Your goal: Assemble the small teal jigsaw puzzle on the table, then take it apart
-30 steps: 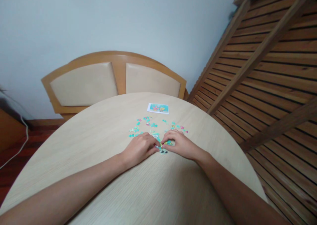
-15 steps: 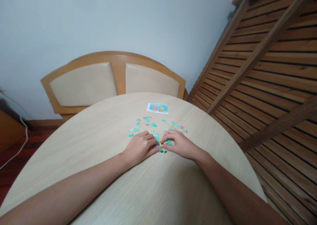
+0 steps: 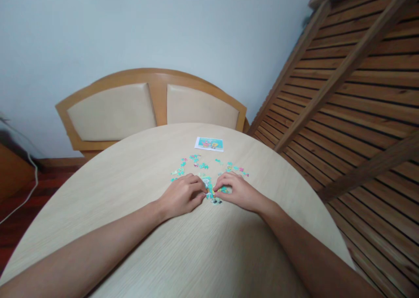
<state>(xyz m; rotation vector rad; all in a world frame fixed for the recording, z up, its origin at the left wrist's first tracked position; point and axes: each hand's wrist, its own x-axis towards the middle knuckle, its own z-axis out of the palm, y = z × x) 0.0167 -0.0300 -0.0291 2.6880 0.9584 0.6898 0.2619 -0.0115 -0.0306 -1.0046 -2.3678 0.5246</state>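
Both hands work at a partly joined jigsaw puzzle (image 3: 208, 183) of turquoise, yellow and white pieces on the table. My left hand (image 3: 186, 194) is at its left side, thumb and forefinger pinched at the lower left edge on what looks like a puzzle piece (image 3: 208, 195). On the right side, my right hand (image 3: 236, 190) has thumb and forefinger closed together over the yellow part; whatever lies between those fingertips is too small to make out. The fingers cover some of the puzzle.
Loose puzzle pieces (image 3: 203, 166) lie in an arc beyond my hands, with more pieces (image 3: 236, 168) to the right. Farther back is a picture card (image 3: 209, 143). The round wooden table (image 3: 137, 171) meets a padded headboard (image 3: 111, 112); slatted wood (image 3: 327, 97) leans at right.
My left hand has drawn slightly left, away from my right fingertips, uncovering more of the puzzle's middle. My right hand has hardly moved.
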